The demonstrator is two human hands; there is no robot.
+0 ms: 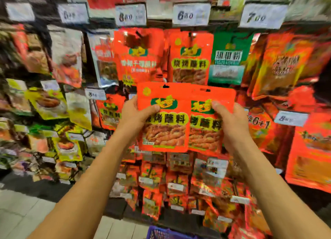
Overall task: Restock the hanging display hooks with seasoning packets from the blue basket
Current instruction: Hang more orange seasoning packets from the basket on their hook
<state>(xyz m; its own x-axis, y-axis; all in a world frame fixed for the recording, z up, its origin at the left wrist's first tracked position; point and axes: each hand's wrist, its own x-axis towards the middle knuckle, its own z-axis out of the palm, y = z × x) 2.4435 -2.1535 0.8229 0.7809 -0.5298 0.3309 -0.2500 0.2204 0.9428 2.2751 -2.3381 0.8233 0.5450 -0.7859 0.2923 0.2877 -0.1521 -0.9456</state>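
Two orange-red seasoning packets are held up in front of the hanging display. My left hand (136,116) grips the left packet (163,117) by its left edge, thumb across the front. My right hand (231,120) grips the right packet (208,120) by its right side; this packet sits partly behind the left one. Above them, packets of the same kind (190,58) hang on a hook under the 6.80 price tag (190,14). A corner of the blue basket (161,232) shows at the bottom edge, on the floor.
Rows of hanging packets fill the wall: orange ones (138,58) at left, a green one (229,59) at right, darker red bags (279,65) far right, yellow packs (48,102) at left. Small packets (179,181) hang below. Tiled floor (26,212) lies lower left.
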